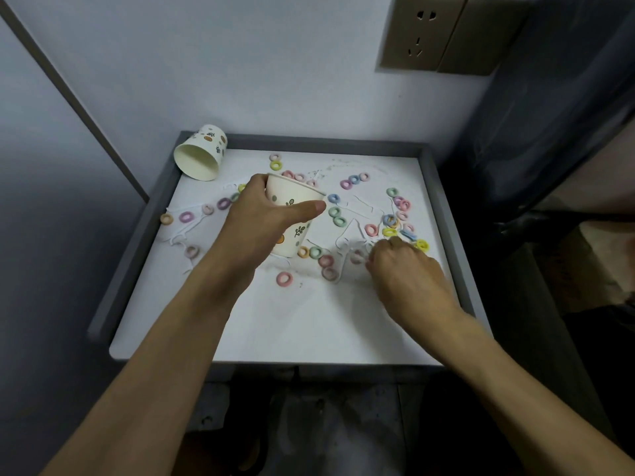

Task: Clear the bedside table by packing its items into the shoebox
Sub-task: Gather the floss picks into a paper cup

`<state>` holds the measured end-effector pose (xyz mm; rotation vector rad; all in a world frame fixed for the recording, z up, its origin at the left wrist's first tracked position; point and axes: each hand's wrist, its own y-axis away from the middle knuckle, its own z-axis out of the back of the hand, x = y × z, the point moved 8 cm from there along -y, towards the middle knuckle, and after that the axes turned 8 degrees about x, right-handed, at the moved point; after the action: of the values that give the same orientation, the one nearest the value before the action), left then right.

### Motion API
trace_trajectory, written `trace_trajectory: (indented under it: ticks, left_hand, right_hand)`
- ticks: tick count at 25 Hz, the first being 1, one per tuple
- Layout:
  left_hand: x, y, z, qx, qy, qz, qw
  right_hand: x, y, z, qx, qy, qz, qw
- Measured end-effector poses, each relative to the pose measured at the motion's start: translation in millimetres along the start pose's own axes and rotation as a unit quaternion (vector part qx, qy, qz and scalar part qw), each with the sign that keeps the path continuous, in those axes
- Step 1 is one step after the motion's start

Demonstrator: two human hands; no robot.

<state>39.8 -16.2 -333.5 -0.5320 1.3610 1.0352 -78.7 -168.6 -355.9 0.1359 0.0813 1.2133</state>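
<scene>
Dozens of coloured rings (284,278), floss picks (187,228) left scattered on worktop (309,321), barely started tbh. Cup (292,201) gripped at centre by curled left-hand fingers (257,183); right-hand fingers (395,242) bunched over picks at 3 o'clock, grip unclear. Shoebox not seen.

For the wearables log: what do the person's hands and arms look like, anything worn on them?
The left hand and right hand are bare: no gloves, jewellery or watch visible. Both forearms are uncovered to the frame edge, with no sleeve, band or marking in view.
</scene>
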Motion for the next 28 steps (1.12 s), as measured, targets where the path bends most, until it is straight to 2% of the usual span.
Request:
trace_trajectory:
  ticks: [3,6,10,20,25,28]
  left_hand:
    - [-1,1,-2,0.001,0.007,0.001,1.000]
    - [-3,1,-3,-0.001,0.012,0.001,1.000]
    - [-3,0,-2,-0.003,0.017,0.003,1.000]
    - [1,-1,0,-0.008,-0.017,-0.003,1.000]
    - [4,-2,1,-0.008,-0.034,-0.004,0.999]
    - [5,-4,2,-0.010,-0.044,-0.009,0.999]
  right_hand:
    - [4,-17,-9,0.003,-0.124,-0.039,0.992]
    - [9,-27,-19,0.010,-0.164,-0.076,0.984]
    - [18,-31,-14,-0.004,-0.135,-0.080,0.988]
    - [41,-25,-8,0.044,0.014,-0.031,0.998]
    - [30,-24,-8,0.026,-0.013,-0.064,0.998]
    - [25,-24,-4,0.023,-0.044,-0.040,0.998]
